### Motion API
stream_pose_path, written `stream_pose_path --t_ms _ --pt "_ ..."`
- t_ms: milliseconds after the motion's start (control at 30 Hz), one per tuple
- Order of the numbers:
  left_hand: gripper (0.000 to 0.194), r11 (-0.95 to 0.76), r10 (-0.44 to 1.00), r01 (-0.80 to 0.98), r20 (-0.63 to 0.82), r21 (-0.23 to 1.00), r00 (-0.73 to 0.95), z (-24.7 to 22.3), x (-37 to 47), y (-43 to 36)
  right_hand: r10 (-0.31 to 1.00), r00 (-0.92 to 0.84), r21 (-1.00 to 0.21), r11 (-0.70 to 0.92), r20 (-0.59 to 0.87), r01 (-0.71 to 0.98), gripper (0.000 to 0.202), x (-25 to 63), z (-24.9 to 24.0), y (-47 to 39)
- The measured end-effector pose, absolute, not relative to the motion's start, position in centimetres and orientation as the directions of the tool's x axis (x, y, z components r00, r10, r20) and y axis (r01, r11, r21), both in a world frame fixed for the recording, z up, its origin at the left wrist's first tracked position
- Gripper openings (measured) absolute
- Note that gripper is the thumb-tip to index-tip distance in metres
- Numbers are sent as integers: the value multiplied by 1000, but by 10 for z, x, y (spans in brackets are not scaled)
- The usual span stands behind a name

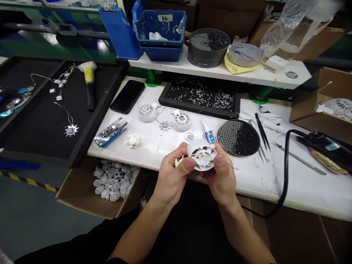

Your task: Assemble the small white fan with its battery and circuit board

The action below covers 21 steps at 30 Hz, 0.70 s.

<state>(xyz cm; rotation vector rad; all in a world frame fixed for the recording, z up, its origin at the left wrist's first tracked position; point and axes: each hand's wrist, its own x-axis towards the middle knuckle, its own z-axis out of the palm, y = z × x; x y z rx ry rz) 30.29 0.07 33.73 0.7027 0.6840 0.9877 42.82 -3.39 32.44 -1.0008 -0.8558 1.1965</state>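
Both my hands grip a round white plastic fan housing (202, 146) over the bench's front edge. My left hand (172, 176) is closed on its left side, thumb on the rim; a small white blade-like piece (179, 160) shows by those fingers. On the other side my right hand (222, 176) pinches the rim, and a thin wire (231, 164) sticks out beside the thumb. Just beyond lie a glue tube (208, 132) and a small round disc (189, 136). Two white vented shells (181, 121) and a loose white fan wheel (133, 140) rest farther left.
A perforated dish of black bits (238, 138), tweezers (263, 131) and a corded black tool (327, 146) lie right. A phone (128, 96) and circuit board (110, 132) are left. A carton of white shells (112, 179) stands below. The shelf (176, 68) overhangs the back.
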Motion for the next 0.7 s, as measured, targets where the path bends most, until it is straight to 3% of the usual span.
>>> stream_pose_path --t_ms 400,533,700 --pt "49 352 914 -506 -172 788 368 336 303 0 980 193 -944 102 41 -313 38 426 318 -33" --pt "46 346 933 -535 -223 771 282 335 304 1 946 315 -926 180 70 -333 31 422 317 -30" --pt "49 342 934 -499 -230 796 273 335 305 3 890 398 -950 290 222 -119 46 420 315 -32"
